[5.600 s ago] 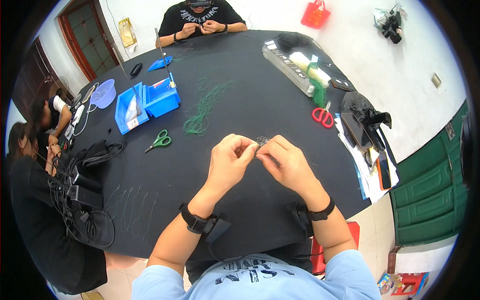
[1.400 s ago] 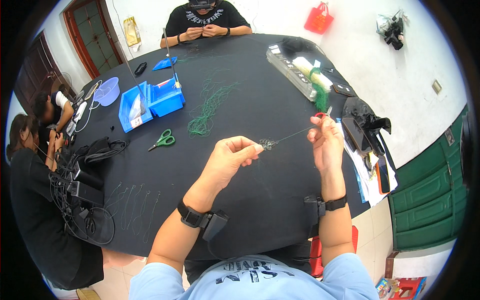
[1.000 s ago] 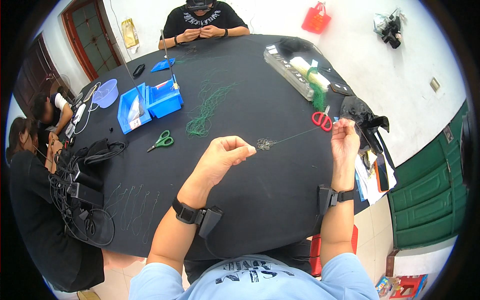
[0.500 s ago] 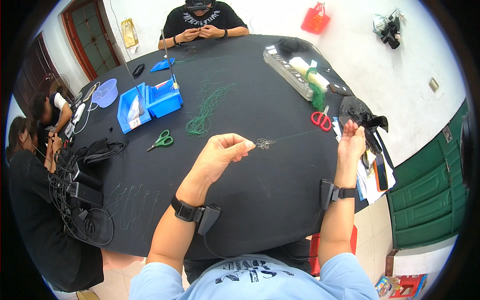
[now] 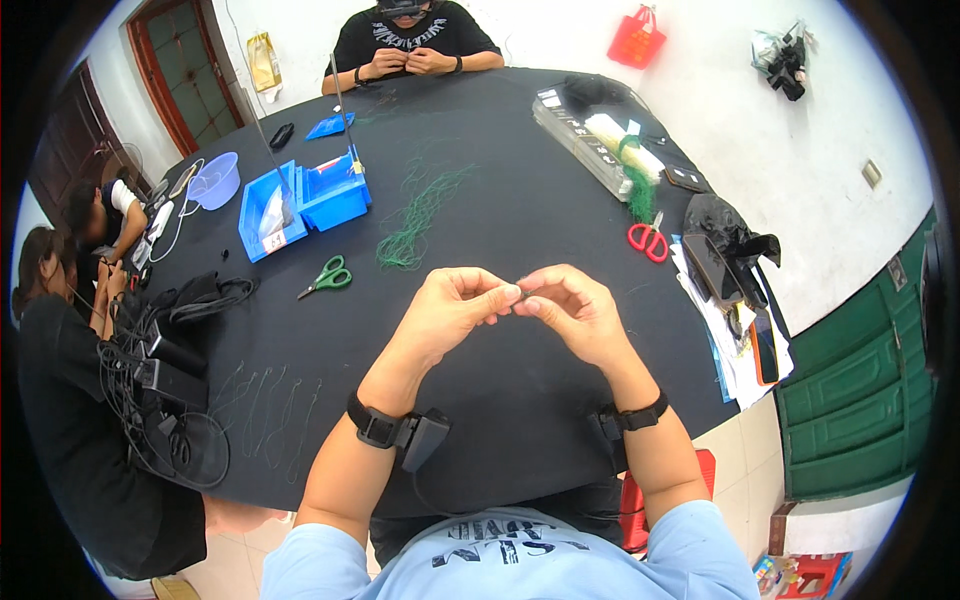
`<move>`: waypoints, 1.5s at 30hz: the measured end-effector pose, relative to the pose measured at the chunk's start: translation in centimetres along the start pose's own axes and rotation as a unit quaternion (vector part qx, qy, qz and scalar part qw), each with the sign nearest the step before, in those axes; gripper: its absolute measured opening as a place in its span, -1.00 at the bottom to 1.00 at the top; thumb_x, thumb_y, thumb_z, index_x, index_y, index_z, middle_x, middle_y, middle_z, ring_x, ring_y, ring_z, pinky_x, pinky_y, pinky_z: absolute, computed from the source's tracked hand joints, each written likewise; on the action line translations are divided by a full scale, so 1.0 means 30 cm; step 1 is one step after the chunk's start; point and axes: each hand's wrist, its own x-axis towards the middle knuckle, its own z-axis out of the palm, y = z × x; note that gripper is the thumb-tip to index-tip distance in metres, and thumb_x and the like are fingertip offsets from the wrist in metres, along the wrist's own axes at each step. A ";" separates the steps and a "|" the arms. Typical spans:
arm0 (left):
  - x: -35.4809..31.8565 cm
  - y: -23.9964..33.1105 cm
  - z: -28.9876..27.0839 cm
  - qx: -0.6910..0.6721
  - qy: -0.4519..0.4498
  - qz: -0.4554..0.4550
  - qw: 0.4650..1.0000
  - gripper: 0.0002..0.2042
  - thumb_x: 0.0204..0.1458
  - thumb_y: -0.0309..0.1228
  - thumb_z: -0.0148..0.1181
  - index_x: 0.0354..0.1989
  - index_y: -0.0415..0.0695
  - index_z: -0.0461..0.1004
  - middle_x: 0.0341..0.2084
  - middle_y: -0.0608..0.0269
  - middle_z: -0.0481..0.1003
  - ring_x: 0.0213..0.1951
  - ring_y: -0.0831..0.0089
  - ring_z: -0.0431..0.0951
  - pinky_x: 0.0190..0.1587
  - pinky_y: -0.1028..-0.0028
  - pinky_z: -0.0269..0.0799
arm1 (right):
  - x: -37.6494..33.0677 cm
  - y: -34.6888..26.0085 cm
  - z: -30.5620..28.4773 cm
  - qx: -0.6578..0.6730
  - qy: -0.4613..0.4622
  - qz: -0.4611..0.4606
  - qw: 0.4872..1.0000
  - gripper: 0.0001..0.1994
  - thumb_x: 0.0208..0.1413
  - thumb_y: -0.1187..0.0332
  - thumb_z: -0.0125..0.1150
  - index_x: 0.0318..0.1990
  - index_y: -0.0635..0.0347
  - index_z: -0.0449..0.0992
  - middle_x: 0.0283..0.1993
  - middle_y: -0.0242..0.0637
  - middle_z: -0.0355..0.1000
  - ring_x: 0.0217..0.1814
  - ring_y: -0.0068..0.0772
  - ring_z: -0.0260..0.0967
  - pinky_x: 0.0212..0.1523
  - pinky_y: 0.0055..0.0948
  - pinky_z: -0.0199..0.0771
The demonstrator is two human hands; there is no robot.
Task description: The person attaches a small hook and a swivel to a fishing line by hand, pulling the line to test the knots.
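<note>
My left hand (image 5: pixel 450 312) and my right hand (image 5: pixel 578 312) meet over the middle of the black table, thumbs and fingertips pinched together. Between the fingertips, only bits of a small grey tangle with thin green thread (image 5: pixel 523 294) show; most of it is hidden. Green-handled scissors (image 5: pixel 328 277) lie to the left of my hands. Beyond them is a loose heap of green thread (image 5: pixel 408 240). Several short lengths of thread (image 5: pixel 268 415) lie side by side at the near left. Red-handled scissors (image 5: pixel 648 241) rest at the right.
Two blue bins (image 5: pixel 305 205) with upright rods and a purple basin (image 5: pixel 214 182) stand at the left. Black cables (image 5: pixel 140 400) crowd the left edge. Clear boxes (image 5: pixel 585 145), papers and a phone (image 5: pixel 763 350) line the right side. Co-workers sit opposite and at left.
My right hand has come in from the far right, where the thread was stretched out, to meet my left hand. The grey tangle, in plain sight before, is now mostly covered by fingers.
</note>
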 end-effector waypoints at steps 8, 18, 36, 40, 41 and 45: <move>0.001 -0.007 -0.007 0.048 -0.037 -0.072 0.996 -0.76 -0.01 -0.23 0.33 -0.38 -0.18 0.59 -0.53 0.33 0.54 -0.47 0.64 0.43 -0.40 0.64 0.30 | 0.003 0.011 -0.019 -0.208 -0.016 -0.086 0.974 -0.92 0.04 0.55 0.26 -0.30 0.25 0.54 -0.33 -0.37 0.46 -0.41 -0.66 0.39 -0.45 -0.61 0.38; 0.007 -0.005 -0.024 0.054 0.003 -0.063 0.997 -0.82 -0.03 -0.32 0.33 -0.39 -0.18 0.57 -0.54 0.38 0.52 -0.50 0.67 0.40 -0.43 0.64 0.27 | 0.031 0.075 -0.136 -0.344 0.039 0.068 0.936 -0.84 0.14 0.29 0.17 -0.35 0.16 0.58 -0.42 -0.33 0.47 -0.38 -0.42 0.37 -0.29 -0.44 0.35; 0.013 -0.013 -0.003 0.047 0.035 -0.059 0.997 -0.82 0.00 -0.32 0.29 -0.34 -0.17 0.57 -0.52 0.38 0.51 -0.52 0.69 0.39 -0.46 0.68 0.26 | 0.054 0.257 -0.117 -0.544 0.112 0.038 0.831 -0.80 0.04 0.26 0.25 -0.23 0.13 0.52 -0.22 -0.19 0.42 -0.06 -0.06 0.31 -0.09 -0.10 0.31; 0.011 -0.012 0.001 0.057 0.037 -0.070 0.995 -0.82 -0.01 -0.31 0.30 -0.35 -0.17 0.57 -0.53 0.39 0.50 -0.52 0.69 0.38 -0.46 0.68 0.26 | 0.072 0.281 -0.134 -0.541 0.135 -0.002 0.830 -0.83 0.07 0.30 0.21 -0.24 0.15 0.52 -0.22 -0.14 0.43 -0.11 -0.03 0.35 -0.11 -0.10 0.36; 0.011 -0.012 0.002 0.057 0.034 -0.068 0.995 -0.82 -0.01 -0.31 0.30 -0.35 -0.17 0.57 -0.54 0.39 0.50 -0.52 0.69 0.38 -0.45 0.68 0.26 | 0.073 0.281 -0.136 -0.543 0.120 0.014 0.831 -0.84 0.06 0.30 0.22 -0.25 0.15 0.53 -0.23 -0.14 0.43 -0.11 -0.03 0.35 -0.11 -0.11 0.36; 0.010 -0.011 0.003 0.060 0.032 -0.065 0.996 -0.82 -0.01 -0.31 0.30 -0.35 -0.16 0.57 -0.54 0.39 0.50 -0.52 0.69 0.39 -0.45 0.68 0.27 | 0.071 0.271 -0.134 -0.552 0.093 0.045 0.827 -0.85 0.04 0.31 0.24 -0.29 0.16 0.53 -0.23 -0.14 0.43 -0.11 -0.05 0.35 -0.11 -0.10 0.36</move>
